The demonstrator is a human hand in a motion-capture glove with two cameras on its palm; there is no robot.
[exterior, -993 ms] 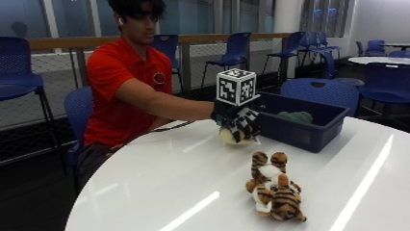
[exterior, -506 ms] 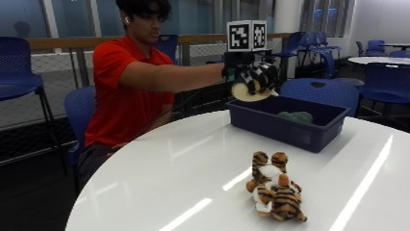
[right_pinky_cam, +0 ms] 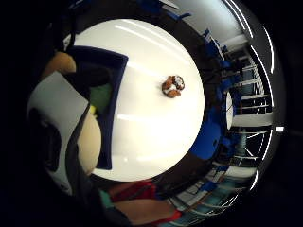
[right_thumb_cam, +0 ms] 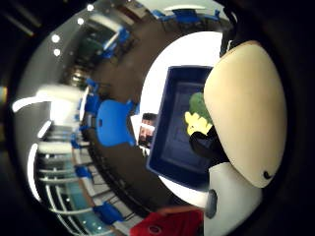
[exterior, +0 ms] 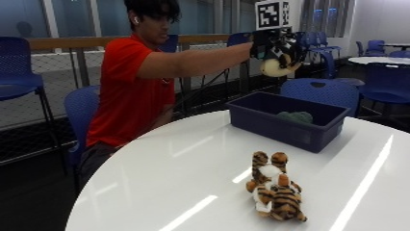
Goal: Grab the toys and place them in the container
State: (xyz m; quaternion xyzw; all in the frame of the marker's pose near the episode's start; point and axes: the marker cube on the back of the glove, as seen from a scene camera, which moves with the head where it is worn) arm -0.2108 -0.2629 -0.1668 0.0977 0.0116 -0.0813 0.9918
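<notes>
Roughly a third done I'd say: a green toy (exterior: 295, 116) already sits in the blue container (exterior: 285, 126), the gloved right hand (exterior: 276, 44) has its fingers wrapped around a cream plush (exterior: 276, 67) high above it, and the tiger toy (exterior: 274, 193) waits on the bench (exterior: 192, 192), well below and away from the fingers.

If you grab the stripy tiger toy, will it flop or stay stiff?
The orange-and-black striped plush tiger toy looks soft, so it would probably flop and squash. It seems light for its size. Lying sprawled on the round white table, it likely won't roll.
</notes>
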